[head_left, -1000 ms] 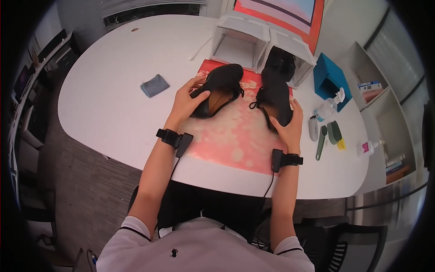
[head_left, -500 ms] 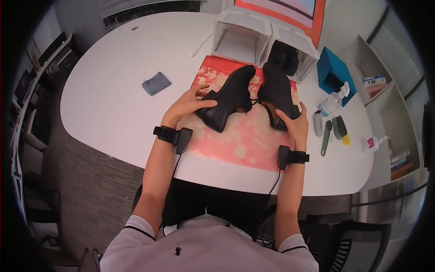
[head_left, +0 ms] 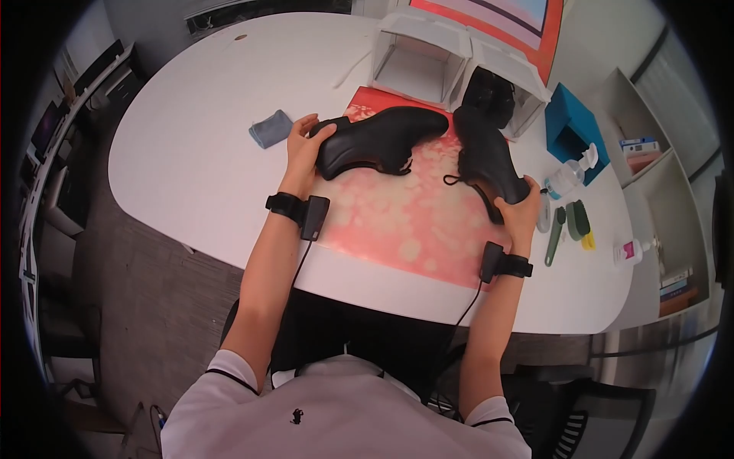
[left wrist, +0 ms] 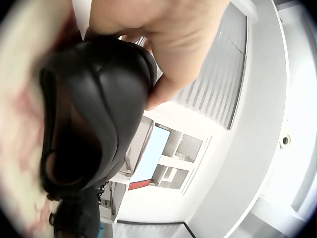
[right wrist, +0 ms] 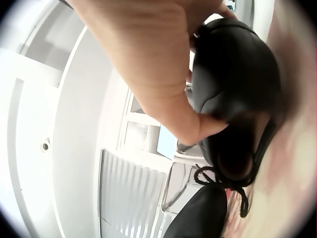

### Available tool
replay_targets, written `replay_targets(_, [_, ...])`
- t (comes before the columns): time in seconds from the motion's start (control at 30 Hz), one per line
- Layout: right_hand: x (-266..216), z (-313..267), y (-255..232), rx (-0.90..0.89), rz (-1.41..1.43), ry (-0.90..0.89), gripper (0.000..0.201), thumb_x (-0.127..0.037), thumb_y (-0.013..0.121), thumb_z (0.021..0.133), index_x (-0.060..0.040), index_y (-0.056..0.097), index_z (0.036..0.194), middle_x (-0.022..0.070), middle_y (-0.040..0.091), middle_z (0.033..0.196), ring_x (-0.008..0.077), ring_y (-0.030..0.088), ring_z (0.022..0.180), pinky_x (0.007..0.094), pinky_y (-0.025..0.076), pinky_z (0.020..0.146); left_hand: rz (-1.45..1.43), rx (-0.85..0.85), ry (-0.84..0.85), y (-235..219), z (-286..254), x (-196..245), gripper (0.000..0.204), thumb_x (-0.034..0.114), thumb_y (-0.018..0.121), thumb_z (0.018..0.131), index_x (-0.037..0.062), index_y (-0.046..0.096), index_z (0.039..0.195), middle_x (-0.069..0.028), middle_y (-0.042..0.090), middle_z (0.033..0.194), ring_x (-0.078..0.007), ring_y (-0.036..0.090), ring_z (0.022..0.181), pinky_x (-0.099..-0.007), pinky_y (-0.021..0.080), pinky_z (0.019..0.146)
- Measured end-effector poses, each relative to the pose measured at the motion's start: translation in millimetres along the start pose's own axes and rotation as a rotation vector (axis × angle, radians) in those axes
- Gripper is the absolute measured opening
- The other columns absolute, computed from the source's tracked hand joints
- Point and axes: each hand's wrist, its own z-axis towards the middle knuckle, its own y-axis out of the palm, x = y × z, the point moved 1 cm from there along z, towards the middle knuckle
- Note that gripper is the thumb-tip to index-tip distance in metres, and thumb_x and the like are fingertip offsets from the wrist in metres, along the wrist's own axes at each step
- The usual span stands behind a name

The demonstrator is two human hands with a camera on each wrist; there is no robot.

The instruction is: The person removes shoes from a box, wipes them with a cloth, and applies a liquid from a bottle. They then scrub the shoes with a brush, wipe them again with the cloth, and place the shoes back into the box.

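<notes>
Two black lace-up shoes are tipped on their sides over a red-and-cream patterned mat (head_left: 413, 245). My left hand (head_left: 303, 151) grips the left shoe (head_left: 375, 138) at the heel, thumb on the near side; its toe points toward the back right. In the left wrist view that shoe's opening (left wrist: 74, 134) faces the mat side. My right hand (head_left: 522, 210) holds the right shoe (head_left: 489, 153) by its heel, the thumb (right wrist: 205, 126) at the collar edge. A loop of lace (right wrist: 205, 173) hangs at its opening. Most fingers of both hands are hidden behind the shoes.
Two white open-fronted boxes stand behind the mat; the right box (head_left: 531, 99) contains black shoes (head_left: 489, 93). A folded grey-blue cloth (head_left: 271, 128) lies left. To the right are a blue bin (head_left: 562, 115), a pump bottle (head_left: 566, 180), a green-handled brush (head_left: 556, 237) and another bottle (head_left: 628, 251).
The left shoe has been turned from opening-up onto its side, its toe swinging right and its heel left. The right shoe has rolled over too, hiding more of its opening. Both hands moved with them.
</notes>
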Motion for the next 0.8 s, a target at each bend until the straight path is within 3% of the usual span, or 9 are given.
replay_targets(0.1, [4.5,0.0,8.0,0.151,-0.116,-0.216,0.069,-0.014,0.078,0.060,-0.0081,0.055,0.125,0.0198,0.055,0.128,0.0392,0.047,0.123,0.0456,0.037,0.107,0.255,0.138,0.332,-7.4,9.0,-6.8,0.052,0.013,0.078,0.080,0.0005,0.057,0.125,-0.0174,0.056,0.132,-0.0267,0.057,0.117,-0.0403,0.044,0.103])
replay_targets(0.2, [-28.2,-3.5,2.4,0.335,-0.146,-0.424,0.056,-0.010,0.078,0.064,-0.0073,0.061,0.117,0.0181,0.058,0.124,0.0352,0.054,0.114,0.0422,0.043,0.100,0.600,0.268,0.699,0.6,-7.8,20.4,0.034,0.010,0.074,0.081,0.0024,0.065,0.112,-0.0133,0.066,0.116,-0.0225,0.063,0.103,-0.0376,0.050,0.091])
replay_targets(0.23, [-40.7,-5.8,0.8,0.392,-0.130,-0.481,0.050,-0.009,0.078,0.065,-0.0070,0.063,0.113,0.0176,0.059,0.122,0.0332,0.058,0.109,0.0406,0.046,0.096,0.511,0.177,0.643,5.3,-13.3,26.9,0.027,0.009,0.072,0.081,0.0025,0.067,0.107,-0.0113,0.068,0.107,-0.0216,0.064,0.095,-0.0368,0.051,0.086])
replay_targets(0.33, [-35.2,-13.0,18.9,0.038,0.334,-0.166,0.034,-0.012,0.077,0.074,-0.0051,0.066,0.105,0.0162,0.062,0.113,0.0246,0.067,0.083,0.0340,0.053,0.076,0.217,-0.163,0.405,26.4,-32.1,32.0,0.012,0.008,0.062,0.081,-0.0001,0.070,0.084,-0.0091,0.070,0.073,-0.0198,0.064,0.060,-0.0312,0.051,0.061])
replay_targets(0.4, [-37.5,-22.7,43.3,-0.085,0.378,-0.088,0.032,-0.018,0.077,0.078,-0.0014,0.066,0.104,0.0167,0.063,0.105,0.0190,0.065,0.068,0.0302,0.052,0.064,0.590,-0.391,0.257,36.6,-41.1,25.9,0.014,0.010,0.062,0.078,-0.0018,0.069,0.081,-0.0171,0.069,0.076,-0.0269,0.066,0.062,-0.0362,0.053,0.064])
replay_targets(0.5, [-40.3,-34.5,63.9,-0.196,0.406,0.085,0.038,-0.025,0.078,0.081,0.0047,0.065,0.101,0.0170,0.063,0.098,0.0155,0.062,0.061,0.0277,0.050,0.059,1.039,-0.417,0.359,51.4,-58.5,26.3,0.022,0.009,0.057,0.081,-0.0061,0.068,0.093,-0.0201,0.071,0.085,-0.0275,0.070,0.076,-0.0351,0.055,0.071])
replay_targets(0.6, [-42.8,-36.9,67.3,-0.252,0.578,0.281,0.051,-0.032,0.078,0.083,0.0078,0.059,0.107,0.0138,0.061,0.098,0.0137,0.061,0.067,0.0249,0.048,0.060,0.985,-0.306,0.473,56.4,-67.1,7.7,0.030,0.014,0.066,0.076,-0.0053,0.066,0.099,-0.0255,0.068,0.088,-0.0410,0.066,0.082,-0.0465,0.053,0.078])
replay_targets(0.7, [-27.6,-33.7,82.5,-0.177,0.803,0.441,0.049,-0.034,0.076,0.086,0.0023,0.057,0.114,0.0094,0.060,0.104,0.0122,0.061,0.074,0.0233,0.045,0.060,0.851,-0.333,0.342,61.0,-68.1,-3.9,0.042,0.019,0.069,0.078,-0.0080,0.061,0.109,-0.0254,0.067,0.099,-0.0378,0.066,0.092,-0.0407,0.051,0.085])
replay_targets(0.8, [-28.8,-32.4,84.6,-0.041,1.041,0.546,0.045,-0.034,0.075,0.088,-0.0039,0.055,0.115,0.0032,0.059,0.100,0.0136,0.061,0.073,0.0236,0.044,0.059,0.346,-0.397,0.174,58.7,-41.2,-45.5,0.049,0.024,0.072,0.080,-0.0094,0.059,0.114,-0.0216,0.067,0.108,-0.0299,0.064,0.100,-0.0359,0.049,0.089])
